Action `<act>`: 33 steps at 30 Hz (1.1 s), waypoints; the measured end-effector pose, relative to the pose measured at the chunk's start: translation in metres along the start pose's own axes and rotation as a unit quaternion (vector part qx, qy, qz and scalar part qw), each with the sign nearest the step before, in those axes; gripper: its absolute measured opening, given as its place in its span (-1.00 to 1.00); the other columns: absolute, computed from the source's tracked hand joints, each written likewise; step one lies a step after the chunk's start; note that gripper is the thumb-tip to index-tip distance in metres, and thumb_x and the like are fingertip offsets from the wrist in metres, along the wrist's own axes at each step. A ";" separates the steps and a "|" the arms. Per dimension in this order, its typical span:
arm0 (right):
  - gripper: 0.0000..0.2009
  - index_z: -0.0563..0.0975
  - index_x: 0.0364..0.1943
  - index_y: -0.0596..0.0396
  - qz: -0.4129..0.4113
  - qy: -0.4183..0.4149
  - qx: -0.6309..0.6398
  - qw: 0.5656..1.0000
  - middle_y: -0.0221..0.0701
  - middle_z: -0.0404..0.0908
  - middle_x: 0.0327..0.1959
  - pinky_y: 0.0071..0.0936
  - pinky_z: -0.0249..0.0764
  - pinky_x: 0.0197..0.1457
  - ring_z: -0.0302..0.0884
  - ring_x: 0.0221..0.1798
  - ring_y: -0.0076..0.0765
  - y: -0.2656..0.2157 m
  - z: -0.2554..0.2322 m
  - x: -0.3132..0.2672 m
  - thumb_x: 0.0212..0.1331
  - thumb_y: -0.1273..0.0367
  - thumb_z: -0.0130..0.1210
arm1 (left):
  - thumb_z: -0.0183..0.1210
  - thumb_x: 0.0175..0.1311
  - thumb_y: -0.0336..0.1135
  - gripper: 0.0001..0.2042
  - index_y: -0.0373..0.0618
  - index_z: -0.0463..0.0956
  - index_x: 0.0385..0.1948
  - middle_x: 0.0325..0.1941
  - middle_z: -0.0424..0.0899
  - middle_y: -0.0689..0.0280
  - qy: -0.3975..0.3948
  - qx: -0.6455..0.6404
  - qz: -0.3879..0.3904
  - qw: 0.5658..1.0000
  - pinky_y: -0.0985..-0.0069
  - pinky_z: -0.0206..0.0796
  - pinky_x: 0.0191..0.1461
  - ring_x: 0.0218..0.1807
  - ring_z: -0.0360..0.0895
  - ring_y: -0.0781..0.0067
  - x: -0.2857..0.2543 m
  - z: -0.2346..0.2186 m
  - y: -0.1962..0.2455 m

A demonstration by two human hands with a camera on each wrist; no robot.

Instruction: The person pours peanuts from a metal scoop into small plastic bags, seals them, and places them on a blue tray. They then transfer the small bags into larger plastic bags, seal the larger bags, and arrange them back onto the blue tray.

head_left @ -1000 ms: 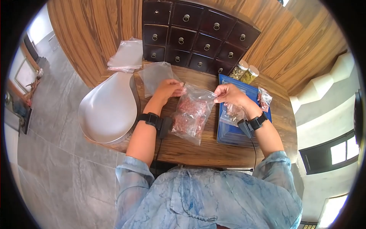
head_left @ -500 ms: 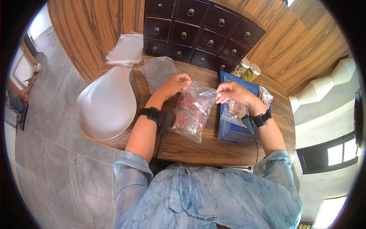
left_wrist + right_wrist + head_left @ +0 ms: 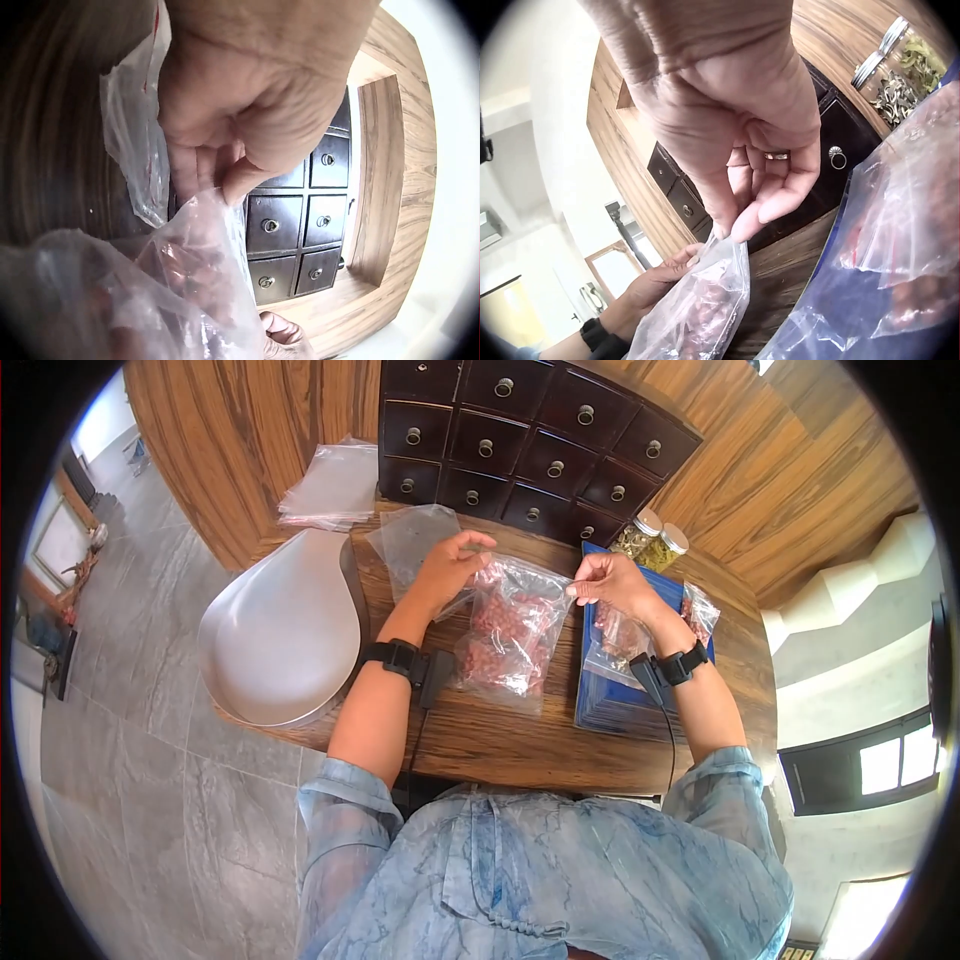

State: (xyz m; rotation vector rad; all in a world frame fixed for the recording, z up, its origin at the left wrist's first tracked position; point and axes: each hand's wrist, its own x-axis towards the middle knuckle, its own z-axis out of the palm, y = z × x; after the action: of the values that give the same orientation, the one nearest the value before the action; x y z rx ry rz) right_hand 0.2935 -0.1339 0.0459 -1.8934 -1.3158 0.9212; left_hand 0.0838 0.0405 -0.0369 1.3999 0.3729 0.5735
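A clear zip bag [image 3: 512, 630] holding small reddish-pink pieces is stretched between both hands above the wooden table. At its top left corner my left hand [image 3: 450, 575] pinches the plastic; in the left wrist view the thumb and fingertips [image 3: 236, 184] meet on the bag's edge. My right hand [image 3: 612, 582] grips the opposite top corner, thumb against index finger, as the right wrist view shows at the bag's corner [image 3: 731, 262]. The red pieces sit in the bag's middle and lower part. Behind the left hand lies a flat clear bag [image 3: 405, 550].
Right of the bag, small filled packets [image 3: 615, 640] lie on a blue tray [image 3: 625, 705]. Two lidded jars [image 3: 660, 548] stand behind it. A metal scoop-shaped pan [image 3: 280, 630] is at the left, a stack of bags [image 3: 332, 485] beyond it. A dark drawer cabinet [image 3: 520, 455] backs the table.
The filled bag's lower end has swung up and away from the body, and the bag hangs straighter. Both hands keep their hold on its top corners; the left fingers have straightened somewhat.
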 end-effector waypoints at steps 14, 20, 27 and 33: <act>-0.83 0.60 -0.35 0.18 0.018 -0.023 -0.027 0.999 -0.47 0.60 -0.52 -0.66 0.46 -0.40 0.52 -0.47 -0.60 0.000 -0.007 0.011 -0.03 0.45 0.34 | 0.03 0.26 -0.54 -0.72 -0.23 0.35 0.02 -0.23 0.64 0.08 0.025 0.009 0.043 0.999 0.55 0.50 -0.14 -0.18 0.63 0.36 0.004 0.000 -0.005; -0.87 0.59 -0.42 0.16 0.019 -0.033 -0.031 0.999 -0.48 0.60 -0.53 -0.65 0.42 -0.41 0.50 -0.48 -0.61 0.004 -0.009 0.014 -0.02 0.45 0.33 | 0.08 0.23 -0.55 -0.73 -0.27 0.37 -0.03 -0.23 0.66 0.09 0.047 0.015 0.052 0.997 0.59 0.50 -0.16 -0.20 0.64 0.38 0.008 -0.003 -0.013; -0.84 0.56 -0.38 0.17 -0.041 -0.070 -0.075 0.994 -0.48 0.58 -0.46 -0.57 0.43 -0.25 0.50 -0.34 -0.56 0.013 -0.011 0.025 0.01 0.42 0.31 | 0.21 0.13 -0.54 -0.70 -0.26 0.42 -0.08 -0.27 0.67 0.15 0.083 -0.013 0.030 0.996 0.61 0.48 -0.18 -0.22 0.62 0.47 0.005 -0.001 -0.006; -0.78 0.52 -0.18 0.13 -0.067 -0.130 -0.068 0.987 -0.50 0.57 -0.23 -0.58 0.40 -0.02 0.45 -0.15 -0.62 -0.004 0.009 0.054 0.15 0.35 0.21 | 0.24 0.09 -0.53 -0.69 -0.22 0.45 -0.10 -0.34 0.69 0.21 0.098 0.091 0.060 0.989 0.63 0.41 -0.21 -0.30 0.58 0.57 0.007 -0.001 -0.011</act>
State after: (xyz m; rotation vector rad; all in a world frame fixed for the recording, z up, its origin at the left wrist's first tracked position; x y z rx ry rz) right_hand 0.2980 -0.0805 0.0344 -1.8025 -1.6766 1.0583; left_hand 0.0904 0.0444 -0.0469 1.5522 0.5117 0.7957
